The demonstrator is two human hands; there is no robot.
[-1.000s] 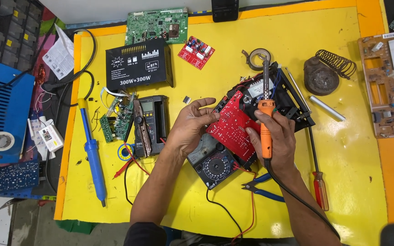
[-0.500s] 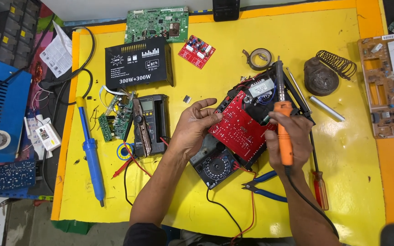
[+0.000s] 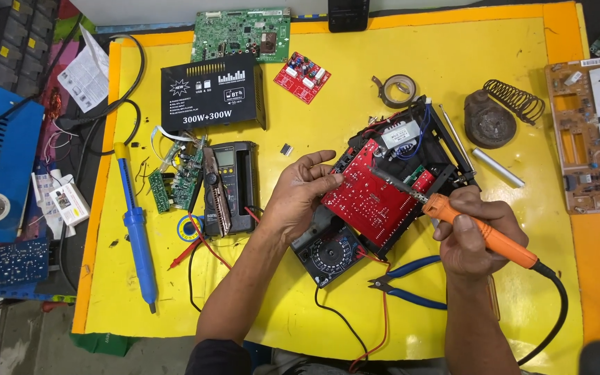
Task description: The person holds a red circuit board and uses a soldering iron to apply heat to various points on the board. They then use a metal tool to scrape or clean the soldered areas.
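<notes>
Soldering was mid-course as I judged it: your left hand point(image 3: 300, 194) braced the edge of the red circuit board point(image 3: 373, 198) with fingers spread, while your right hand point(image 3: 470, 239) was clenched round the orange soldering iron point(image 3: 477, 229), its tip lying across the board, which leaned tilted on the opened black chassis point(image 3: 425, 149) at the middle of the yellow table point(image 3: 494, 326). A black rectangular amplifier box point(image 3: 213, 94) with white lettering lay at the table's far left, and a folded white paper leaflet point(image 3: 85, 73) rested off its far left corner.
</notes>
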